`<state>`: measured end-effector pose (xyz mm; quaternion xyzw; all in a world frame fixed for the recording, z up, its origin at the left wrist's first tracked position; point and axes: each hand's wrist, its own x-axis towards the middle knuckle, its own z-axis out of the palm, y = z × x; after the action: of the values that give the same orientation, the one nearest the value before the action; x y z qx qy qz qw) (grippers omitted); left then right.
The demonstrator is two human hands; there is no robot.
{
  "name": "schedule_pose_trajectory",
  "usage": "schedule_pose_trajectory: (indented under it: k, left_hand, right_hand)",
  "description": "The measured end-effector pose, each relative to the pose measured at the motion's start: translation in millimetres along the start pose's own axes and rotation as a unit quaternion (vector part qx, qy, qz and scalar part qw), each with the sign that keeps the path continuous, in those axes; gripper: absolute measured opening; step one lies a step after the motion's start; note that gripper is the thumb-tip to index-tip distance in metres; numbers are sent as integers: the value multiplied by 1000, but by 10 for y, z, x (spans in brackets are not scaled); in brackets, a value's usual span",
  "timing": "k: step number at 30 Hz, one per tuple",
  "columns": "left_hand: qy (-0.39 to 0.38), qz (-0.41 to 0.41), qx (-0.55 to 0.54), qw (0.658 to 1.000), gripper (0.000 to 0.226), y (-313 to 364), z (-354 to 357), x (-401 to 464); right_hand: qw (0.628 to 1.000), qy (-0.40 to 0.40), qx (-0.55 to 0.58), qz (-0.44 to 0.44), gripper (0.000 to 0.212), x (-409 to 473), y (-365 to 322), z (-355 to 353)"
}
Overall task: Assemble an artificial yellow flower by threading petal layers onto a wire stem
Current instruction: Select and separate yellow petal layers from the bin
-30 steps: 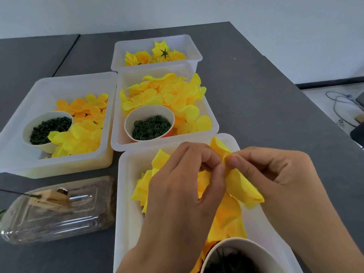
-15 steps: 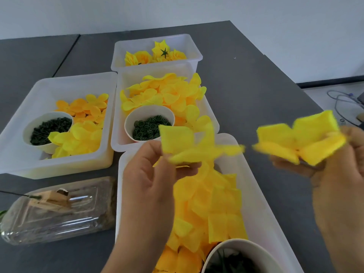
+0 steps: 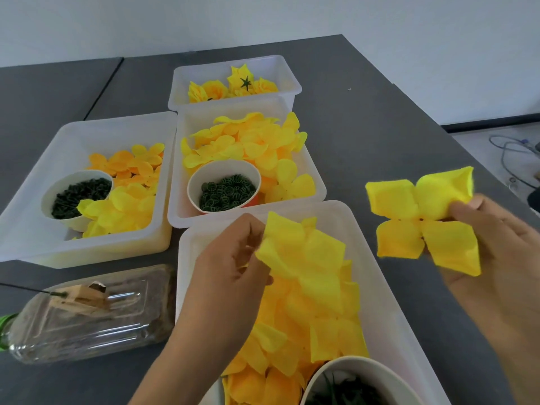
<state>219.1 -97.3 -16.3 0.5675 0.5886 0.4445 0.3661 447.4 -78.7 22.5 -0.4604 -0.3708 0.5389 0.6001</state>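
Two hands each hold a yellow petal piece above a dark table (image 3: 365,118). The left hand (image 3: 230,267) sits near the middle, over the near tub (image 3: 388,305), and its fingers pinch a soft folded petal layer (image 3: 304,258) by the edge. The right hand (image 3: 496,238) is out at 3 o'clock, over the bare table, and its curled fingers and thumb grip a flat four-petal layer (image 3: 420,217) that is spread open like a cross. The two petal pieces are apart. The near tub is full of more yellow petals, with a white cup (image 3: 362,375) of green bits at its 6 o'clock end. At 12 o'clock sits a middle tub (image 3: 318,182) of petals with a cup of green rings (image 3: 225,188). Farther off at 12 o'clock is a small tub (image 3: 289,74) with made-up flowers. At 10 o'clock a left tub (image 3: 38,159) has petals and a cup of dark green bits (image 3: 79,194). At 8 o'clock a clear bottle (image 3: 84,317) lies on its side, with a wooden peg (image 3: 84,296) on it holding a thin wire stem (image 3: 26,287).
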Motion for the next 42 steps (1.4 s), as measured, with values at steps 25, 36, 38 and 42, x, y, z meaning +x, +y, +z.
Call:
schedule_pose_trajectory:
  k: [25,36,38,42]
  left_hand:
    - [13,124,-42,991,21,553,171,4]
    - [-3,99,-104,990,18,613,104,11]
    - [-4,97,-104,990,16,615,102,4]
    - [10,95,-86,992,3,596,110,-18]
  right_hand:
    - [929,-133,-293,-183,3,-249,147,503]
    - [940,-139,-242,-194,17,-236,155,466]
    - [942,-138,-238,-194,16,-241,149,473]
    - [938,-124,-249,-208,6,-272,134,520]
